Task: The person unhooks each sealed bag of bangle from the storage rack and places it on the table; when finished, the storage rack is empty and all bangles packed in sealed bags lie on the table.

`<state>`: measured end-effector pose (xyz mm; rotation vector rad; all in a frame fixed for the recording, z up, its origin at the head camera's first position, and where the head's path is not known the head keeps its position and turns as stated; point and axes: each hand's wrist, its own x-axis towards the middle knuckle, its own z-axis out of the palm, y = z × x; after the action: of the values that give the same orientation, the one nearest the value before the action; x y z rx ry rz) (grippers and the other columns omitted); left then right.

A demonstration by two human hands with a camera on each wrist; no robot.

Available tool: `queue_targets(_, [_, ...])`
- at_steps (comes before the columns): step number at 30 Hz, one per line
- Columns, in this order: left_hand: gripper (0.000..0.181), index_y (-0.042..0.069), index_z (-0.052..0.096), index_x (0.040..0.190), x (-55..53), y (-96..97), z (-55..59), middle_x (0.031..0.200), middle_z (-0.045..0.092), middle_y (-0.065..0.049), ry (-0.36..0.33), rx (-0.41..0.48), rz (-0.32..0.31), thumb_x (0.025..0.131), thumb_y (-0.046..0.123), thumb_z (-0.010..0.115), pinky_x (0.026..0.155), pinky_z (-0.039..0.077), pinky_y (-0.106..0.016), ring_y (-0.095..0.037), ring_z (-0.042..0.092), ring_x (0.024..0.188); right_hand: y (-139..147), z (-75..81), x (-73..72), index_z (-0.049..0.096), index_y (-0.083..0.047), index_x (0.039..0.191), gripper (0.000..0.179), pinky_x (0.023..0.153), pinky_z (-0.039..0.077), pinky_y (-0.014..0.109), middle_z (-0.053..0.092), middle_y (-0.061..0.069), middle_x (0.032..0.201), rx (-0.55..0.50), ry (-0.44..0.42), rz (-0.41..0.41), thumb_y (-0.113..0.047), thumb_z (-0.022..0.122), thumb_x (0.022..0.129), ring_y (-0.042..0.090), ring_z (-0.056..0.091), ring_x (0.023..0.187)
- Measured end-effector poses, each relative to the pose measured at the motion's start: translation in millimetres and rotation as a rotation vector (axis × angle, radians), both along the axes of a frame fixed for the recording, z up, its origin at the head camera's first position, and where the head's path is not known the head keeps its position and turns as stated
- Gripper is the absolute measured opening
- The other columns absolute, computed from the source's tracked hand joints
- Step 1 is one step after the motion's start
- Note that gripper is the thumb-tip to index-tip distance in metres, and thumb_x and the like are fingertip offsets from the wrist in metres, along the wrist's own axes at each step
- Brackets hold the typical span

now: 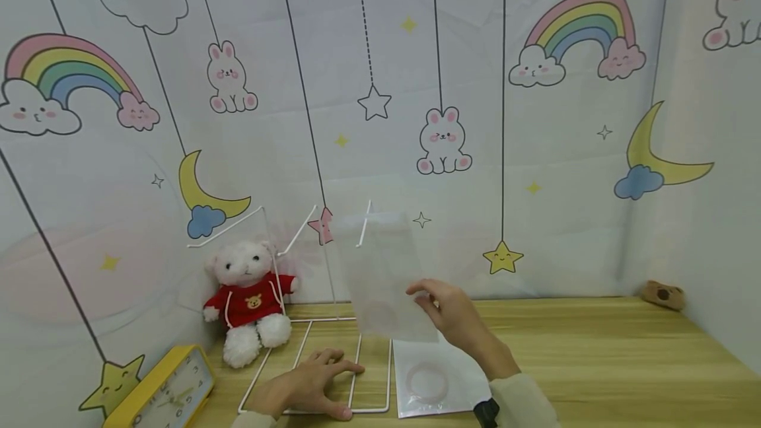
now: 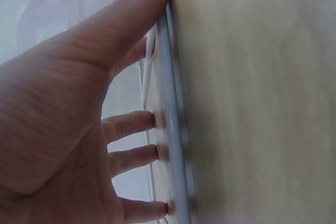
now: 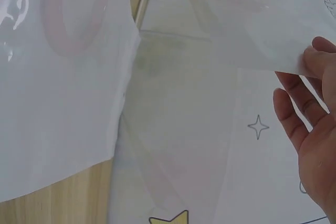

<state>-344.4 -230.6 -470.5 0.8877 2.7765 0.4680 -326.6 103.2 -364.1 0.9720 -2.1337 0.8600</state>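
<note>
My right hand point(image 1: 460, 322) pinches the right edge of a translucent plastic bag point(image 1: 386, 269) with a faint pinkish round mark low on it. The bag stands upright by a front prong of a white wire rack point(image 1: 389, 375), overlapping that prong in the head view. Thumb and fingers of the right hand point(image 3: 323, 124) meet on the sheet's edge in the right wrist view. My left hand point(image 1: 318, 378) rests on the rack's base with fingers spread. Its thumb lies at the front wire point(image 2: 173, 108), seen close in the left wrist view.
A flat whitish packet point(image 1: 440, 382) with a pinkish ring lies right of the rack. On the left are a white teddy bear point(image 1: 252, 302) in a red top and a yellow clock point(image 1: 172, 392). A small brown object point(image 1: 662, 296) sits at the back right, before the patterned wall backdrop.
</note>
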Motion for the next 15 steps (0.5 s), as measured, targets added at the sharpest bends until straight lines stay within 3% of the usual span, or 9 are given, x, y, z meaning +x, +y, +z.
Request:
queue_targets(4, [0.068, 0.056, 0.048, 0.136, 19.9, 9.7, 21.3, 0.148, 0.042, -0.015, 0.021, -0.016, 0.011, 0.075, 0.072, 0.072, 0.092, 0.038, -0.073, -0.047, 0.037, 0.133, 1, 1.4, 1.0, 0.071, -0.011, 0.108, 0.018, 0.074, 0.056, 0.03, 0.073, -0.001, 0.108, 0.01, -0.022, -0.002, 0.0, 0.064, 0.096, 0.012, 0.068, 0.094])
queue_targets(10, [0.068, 0.054, 0.048, 0.138, 24.7, 12.1, 28.5, 0.148, 0.042, -0.016, 0.014, -0.027, 0.0, 0.077, 0.07, 0.072, 0.091, 0.038, -0.074, -0.047, 0.036, 0.133, 5, 4.8, 2.4, 0.072, -0.012, 0.111, 0.021, 0.065, 0.049, 0.025, 0.074, 0.0, 0.103, 0.023, -0.062, -0.018, 0.0, 0.062, 0.097, 0.003, 0.053, 0.07])
queue_targets(12, [0.068, 0.052, 0.048, 0.139, 24.3, 12.0, 28.7, 0.148, 0.041, -0.017, 0.008, -0.029, -0.008, 0.077, 0.069, 0.072, 0.091, 0.037, -0.075, -0.048, 0.036, 0.133, 7, 7.2, 3.5, 0.072, -0.013, 0.112, 0.022, 0.063, 0.045, 0.024, 0.073, 0.0, 0.092, 0.034, -0.081, -0.027, 0.0, 0.061, 0.097, 0.001, 0.043, 0.062])
queue_targets(15, [0.07, 0.051, 0.047, 0.141, 21.1, 10.2, 25.5, 0.148, 0.04, -0.019, 0.01, -0.033, -0.021, 0.078, 0.07, 0.071, 0.092, 0.038, -0.074, -0.049, 0.035, 0.133, 11, 11.9, 5.4, 0.073, -0.012, 0.112, 0.023, 0.063, 0.044, 0.024, 0.072, 0.001, 0.089, 0.043, -0.09, -0.031, 0.0, 0.061, 0.097, 0.0, 0.041, 0.062])
